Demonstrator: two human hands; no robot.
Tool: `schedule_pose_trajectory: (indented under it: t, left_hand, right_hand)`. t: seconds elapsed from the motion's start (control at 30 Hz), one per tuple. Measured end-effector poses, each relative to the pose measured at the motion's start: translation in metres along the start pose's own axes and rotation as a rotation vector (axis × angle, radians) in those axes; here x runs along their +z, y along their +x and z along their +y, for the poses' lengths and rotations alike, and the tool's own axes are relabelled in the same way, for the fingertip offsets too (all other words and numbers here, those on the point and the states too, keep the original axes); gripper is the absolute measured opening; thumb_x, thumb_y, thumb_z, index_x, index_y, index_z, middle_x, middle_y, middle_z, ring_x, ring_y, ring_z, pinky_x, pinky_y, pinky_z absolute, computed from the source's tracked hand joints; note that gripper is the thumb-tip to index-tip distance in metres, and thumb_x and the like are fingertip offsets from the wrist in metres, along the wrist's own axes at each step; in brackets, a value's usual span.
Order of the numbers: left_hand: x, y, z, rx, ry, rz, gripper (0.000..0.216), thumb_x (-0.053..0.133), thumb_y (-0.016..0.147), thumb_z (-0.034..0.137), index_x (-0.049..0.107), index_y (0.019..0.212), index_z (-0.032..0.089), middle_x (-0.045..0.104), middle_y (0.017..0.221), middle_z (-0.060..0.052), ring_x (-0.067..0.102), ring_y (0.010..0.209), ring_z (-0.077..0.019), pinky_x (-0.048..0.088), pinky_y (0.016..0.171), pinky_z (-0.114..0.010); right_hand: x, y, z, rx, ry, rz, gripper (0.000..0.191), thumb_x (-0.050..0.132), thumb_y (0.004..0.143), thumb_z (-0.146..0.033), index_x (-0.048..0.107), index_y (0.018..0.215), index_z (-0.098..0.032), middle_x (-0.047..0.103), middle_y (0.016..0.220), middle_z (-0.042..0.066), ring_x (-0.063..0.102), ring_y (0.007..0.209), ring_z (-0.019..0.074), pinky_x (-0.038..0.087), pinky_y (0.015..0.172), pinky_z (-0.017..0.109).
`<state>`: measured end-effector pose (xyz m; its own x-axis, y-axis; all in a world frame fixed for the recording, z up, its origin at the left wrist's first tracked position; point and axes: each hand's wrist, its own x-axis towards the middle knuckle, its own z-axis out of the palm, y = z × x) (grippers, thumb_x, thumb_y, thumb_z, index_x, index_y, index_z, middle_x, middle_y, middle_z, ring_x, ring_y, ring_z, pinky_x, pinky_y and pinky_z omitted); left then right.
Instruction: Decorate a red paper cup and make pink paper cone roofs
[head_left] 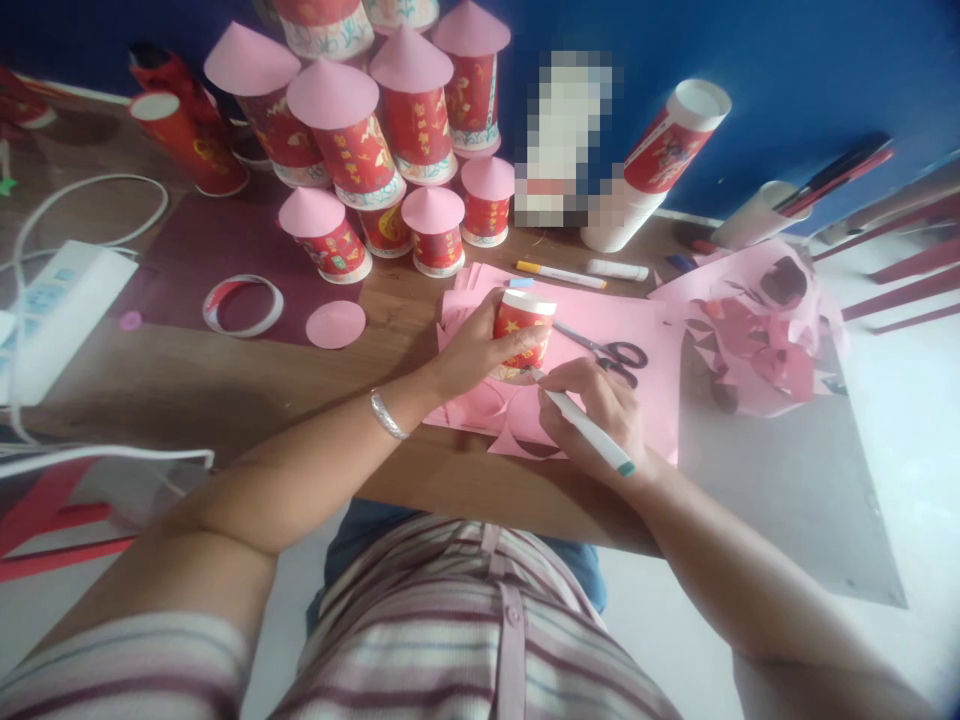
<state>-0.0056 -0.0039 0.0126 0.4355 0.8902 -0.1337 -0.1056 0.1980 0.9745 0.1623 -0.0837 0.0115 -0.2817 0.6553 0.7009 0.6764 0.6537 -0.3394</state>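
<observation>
1. Drawing seems the step: right fingers (576, 376) pinch a white marker (589, 432), tip at the lower edge of a red paper cup (511, 325).
2. Left fingers (523, 344) grasp this cup over pink paper (663, 405); the next move probably calls for turning it.
3. Cone-topped red cups (365, 155) stand beyond on the desk (390, 440).

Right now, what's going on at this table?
A person's left hand holds a small red paper cup, while the right hand holds a white marker with its tip at the cup's lower edge; whether it touches is too small to tell. Scissors lie on pink paper sheets beside the cup. Beyond, red cups with pink cone tops stand grouped.
</observation>
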Motion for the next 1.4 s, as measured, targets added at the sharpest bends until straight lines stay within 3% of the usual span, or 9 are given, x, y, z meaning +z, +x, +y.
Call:
schedule_pose_trajectory:
  t: [0.33, 0.9, 1.4]
  left_hand:
    - [-0.0004, 0.0007, -0.0007, -0.022, -0.036, 0.000, 0.053, 0.081, 0.078, 0.043, 0.052, 0.117, 0.021, 0.064, 0.115, -0.008, 0.065, 0.098, -0.0208, 0.061, 0.075, -0.034]
    - [-0.0039, 0.0040, -0.0078, 0.068, 0.010, -0.005, 0.055, 0.080, 0.080, 0.047, 0.054, 0.120, 0.019, 0.067, 0.121, -0.011, 0.066, 0.105, -0.0223, 0.057, 0.082, -0.033]
    - [-0.0024, 0.0038, -0.0059, 0.054, -0.014, 0.003, 0.057, 0.082, 0.078, 0.046, 0.054, 0.120, 0.019, 0.068, 0.113, -0.009, 0.066, 0.099, -0.0203, 0.056, 0.082, -0.033]
  right_hand:
    - [-0.0002, 0.0000, -0.0008, 0.000, -0.035, -0.005, 0.025, 0.055, 0.087, -0.003, 0.055, 0.097, -0.026, 0.067, 0.075, -0.004, 0.065, 0.061, 0.0132, 0.051, 0.055, 0.027]
    - [-0.0006, 0.0010, -0.0025, -0.013, 0.027, -0.025, 0.024, 0.055, 0.086, -0.004, 0.056, 0.097, -0.026, 0.066, 0.075, -0.004, 0.063, 0.059, 0.0128, 0.051, 0.054, 0.026]
    - [-0.0004, 0.0007, -0.0032, -0.017, 0.044, -0.036, 0.023, 0.056, 0.088, -0.006, 0.057, 0.100, -0.025, 0.068, 0.078, -0.003, 0.066, 0.063, 0.0134, 0.054, 0.056, 0.026]
